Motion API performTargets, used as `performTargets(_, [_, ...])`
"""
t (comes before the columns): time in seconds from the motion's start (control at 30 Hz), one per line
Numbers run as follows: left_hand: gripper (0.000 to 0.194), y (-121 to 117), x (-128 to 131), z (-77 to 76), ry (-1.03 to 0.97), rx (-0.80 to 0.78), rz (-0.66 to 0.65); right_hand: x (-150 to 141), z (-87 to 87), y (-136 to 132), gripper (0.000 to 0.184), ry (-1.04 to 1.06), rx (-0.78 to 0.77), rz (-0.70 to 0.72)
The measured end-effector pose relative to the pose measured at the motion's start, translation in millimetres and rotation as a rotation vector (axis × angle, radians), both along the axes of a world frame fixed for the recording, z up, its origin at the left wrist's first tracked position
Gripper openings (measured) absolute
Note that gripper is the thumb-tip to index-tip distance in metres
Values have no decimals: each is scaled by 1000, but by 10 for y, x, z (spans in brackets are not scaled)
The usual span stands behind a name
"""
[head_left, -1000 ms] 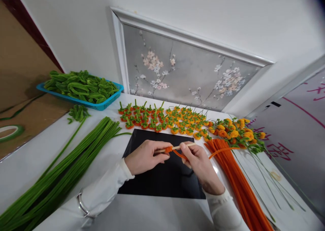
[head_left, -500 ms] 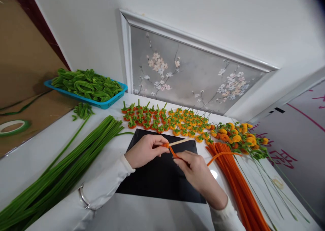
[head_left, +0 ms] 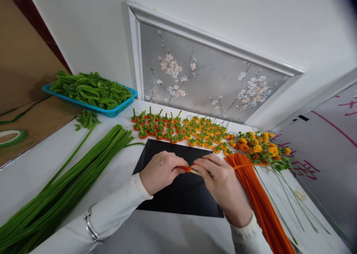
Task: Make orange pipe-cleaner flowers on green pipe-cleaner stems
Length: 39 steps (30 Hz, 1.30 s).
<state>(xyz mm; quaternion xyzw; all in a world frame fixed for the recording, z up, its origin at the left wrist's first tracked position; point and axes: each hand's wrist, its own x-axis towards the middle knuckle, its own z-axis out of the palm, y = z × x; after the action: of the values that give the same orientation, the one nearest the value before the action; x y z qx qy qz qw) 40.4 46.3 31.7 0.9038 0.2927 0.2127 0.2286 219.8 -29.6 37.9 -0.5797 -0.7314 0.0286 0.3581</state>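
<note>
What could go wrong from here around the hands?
The orange strip between the left hand and right hand might slip or loosen at the pale stick. The right hand, near the orange bundle in this view, could nudge it. The small yellow ornaments near the far edge of the black board might be bumped.

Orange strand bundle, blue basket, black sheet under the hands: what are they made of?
Bundle of long orange strands: probably chenille stems; matte, fuzzy-looking surface.
Shallow blue rectangular basket: likely moulded plastic; uniform colour, slight sheen.
Flat black rectangular sheet: smooth, unpatterned, faint sheen; maybe plastic or glass, cannot tell.
</note>
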Motion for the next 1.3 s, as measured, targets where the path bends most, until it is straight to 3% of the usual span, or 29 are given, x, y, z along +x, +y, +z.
performTargets(0.13, [16,-32,26,39,-31,-45,-66,105,2,49,14,110,-169,4])
performTargets(0.23, [14,-58,37,68,-89,-120,-105,198,-25,88,25,147,-374,34])
performTargets(0.33, [15,-87,46,97,-141,-191,-113,288,-58,129,37,278,-595,176])
performTargets(0.43, [19,-98,53,103,-180,-238,-58,331,-74,144,43,398,-699,324])
performTargets(0.63, [23,-56,50,53,-297,-194,-34,216,-46,61,26,275,-644,291])
performTargets(0.73, [21,-29,41,54,-327,-201,86,125,-21,1,20,105,-625,246])
performTargets(0.9, [20,23,6,61,-358,-236,193,54,-3,-67,28,-87,-554,187])
performTargets(1.03, [21,78,-16,24,-369,-308,194,59,-43,-41,44,-64,-448,69])
performTargets(1.2, [19,141,-26,-38,-298,-352,200,-9,-78,-11,25,-141,-339,-6])
performTargets(1.3, [20,161,-34,-68,-220,-226,202,-81,-30,-44,20,-267,-304,24])
